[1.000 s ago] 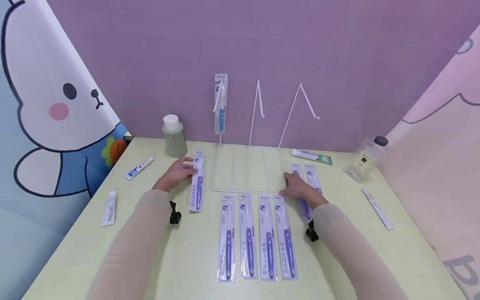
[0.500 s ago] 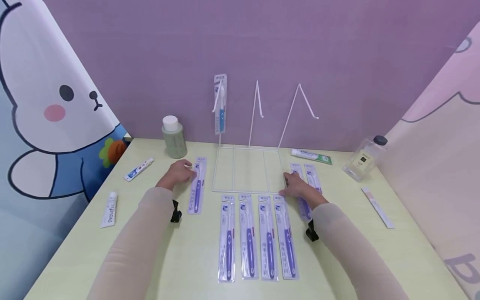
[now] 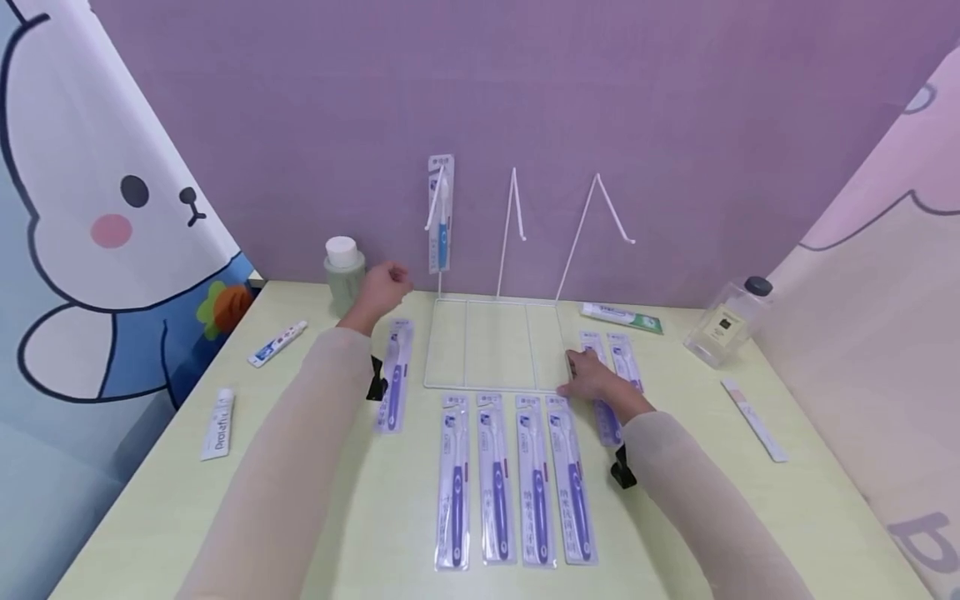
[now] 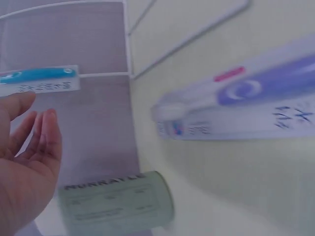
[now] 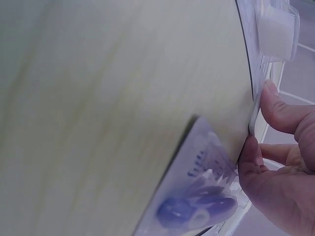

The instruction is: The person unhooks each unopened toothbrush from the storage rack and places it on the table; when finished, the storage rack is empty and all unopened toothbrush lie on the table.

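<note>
A white wire display rack (image 3: 483, 387) stands on the table, its three hooks rising in front of the purple backdrop. On the left hook hangs a packaged toothbrush (image 3: 442, 225) with a blue handle. My left hand (image 3: 384, 292) is in the air between the green bottle and the rack, fingers loosely bent around nothing. Below it a purple packaged toothbrush (image 3: 395, 383) lies on the table, partly behind the wrist. My right hand (image 3: 592, 377) pinches the rack's base at its front right corner. Several purple packaged toothbrushes (image 3: 498, 492) lie in a row before the rack.
Two more packaged toothbrushes (image 3: 624, 358) lie under and beside the right hand. Around the edges are a green bottle (image 3: 345, 275), toothpaste tubes (image 3: 217, 425), a green-and-white tube (image 3: 621, 317), a clear perfume bottle (image 3: 726, 325) and a slim white packet (image 3: 753, 419).
My left hand has laid the purple packaged toothbrush down left of the rack and let go. It has then moved up and right, toward the hanging toothbrush. My right hand has stayed at the rack.
</note>
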The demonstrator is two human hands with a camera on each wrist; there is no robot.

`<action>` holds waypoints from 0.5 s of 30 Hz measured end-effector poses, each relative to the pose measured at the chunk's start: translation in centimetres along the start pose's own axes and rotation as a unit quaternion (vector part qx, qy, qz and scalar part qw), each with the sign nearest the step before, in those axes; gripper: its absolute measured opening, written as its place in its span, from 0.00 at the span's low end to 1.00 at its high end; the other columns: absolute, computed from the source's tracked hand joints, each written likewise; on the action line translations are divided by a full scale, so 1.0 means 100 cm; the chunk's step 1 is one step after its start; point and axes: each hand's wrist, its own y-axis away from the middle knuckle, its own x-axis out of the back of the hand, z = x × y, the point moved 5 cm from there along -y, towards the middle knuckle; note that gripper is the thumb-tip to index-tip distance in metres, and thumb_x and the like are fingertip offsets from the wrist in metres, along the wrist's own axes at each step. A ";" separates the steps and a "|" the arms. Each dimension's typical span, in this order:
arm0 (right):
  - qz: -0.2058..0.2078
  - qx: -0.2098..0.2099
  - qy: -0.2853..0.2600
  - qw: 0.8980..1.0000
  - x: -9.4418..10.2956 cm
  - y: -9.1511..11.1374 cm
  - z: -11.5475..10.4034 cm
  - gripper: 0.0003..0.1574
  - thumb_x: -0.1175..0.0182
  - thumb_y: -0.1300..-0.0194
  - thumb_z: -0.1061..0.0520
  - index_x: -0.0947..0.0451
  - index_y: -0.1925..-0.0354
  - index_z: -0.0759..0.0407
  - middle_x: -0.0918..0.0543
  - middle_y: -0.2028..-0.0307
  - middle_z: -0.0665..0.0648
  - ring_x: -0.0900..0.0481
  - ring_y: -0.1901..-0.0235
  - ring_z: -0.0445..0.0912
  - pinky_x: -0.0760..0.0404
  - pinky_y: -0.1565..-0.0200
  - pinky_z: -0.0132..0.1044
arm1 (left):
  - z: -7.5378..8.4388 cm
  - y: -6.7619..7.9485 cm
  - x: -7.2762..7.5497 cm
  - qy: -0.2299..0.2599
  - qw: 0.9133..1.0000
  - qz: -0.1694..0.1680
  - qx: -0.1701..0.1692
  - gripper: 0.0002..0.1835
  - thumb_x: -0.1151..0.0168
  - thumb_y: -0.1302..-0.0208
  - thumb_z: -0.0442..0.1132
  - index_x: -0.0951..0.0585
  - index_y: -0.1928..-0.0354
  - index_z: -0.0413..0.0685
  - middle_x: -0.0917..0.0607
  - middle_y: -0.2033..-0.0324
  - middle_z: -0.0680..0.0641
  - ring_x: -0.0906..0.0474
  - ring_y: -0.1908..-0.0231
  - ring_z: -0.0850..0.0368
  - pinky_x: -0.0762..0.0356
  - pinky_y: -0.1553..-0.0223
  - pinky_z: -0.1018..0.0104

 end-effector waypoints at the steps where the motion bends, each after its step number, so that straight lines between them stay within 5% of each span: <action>1: 0.000 0.002 0.000 1.000 0.000 0.000 -0.001 0.53 0.36 0.46 0.51 0.53 0.33 0.65 0.48 0.39 0.73 0.43 0.42 0.63 0.43 0.42 0.54 | 0.007 -0.001 0.003 0.008 1.000 0.012 -0.008 0.19 0.45 0.40 0.36 0.30 0.47 0.36 0.25 0.55 0.39 0.28 0.57 0.47 0.27 0.57 0.59; 8: 0.005 0.007 0.002 1.000 0.000 -0.001 -0.005 0.53 0.35 0.46 0.51 0.52 0.33 0.66 0.48 0.39 0.74 0.45 0.41 0.65 0.43 0.42 0.56 | 0.049 -0.010 0.011 0.073 0.995 0.045 -0.048 0.23 0.43 0.41 0.34 0.34 0.44 0.35 0.29 0.50 0.39 0.31 0.51 0.47 0.31 0.51 0.58; 15: 0.010 0.001 0.004 1.000 -0.001 0.000 -0.002 0.53 0.34 0.48 0.51 0.51 0.33 0.66 0.47 0.40 0.74 0.41 0.43 0.64 0.41 0.43 0.56 | 0.065 -0.019 0.005 0.144 0.989 0.039 -0.011 0.33 0.41 0.42 0.34 0.42 0.35 0.47 0.37 0.39 0.46 0.41 0.41 0.52 0.38 0.43 0.59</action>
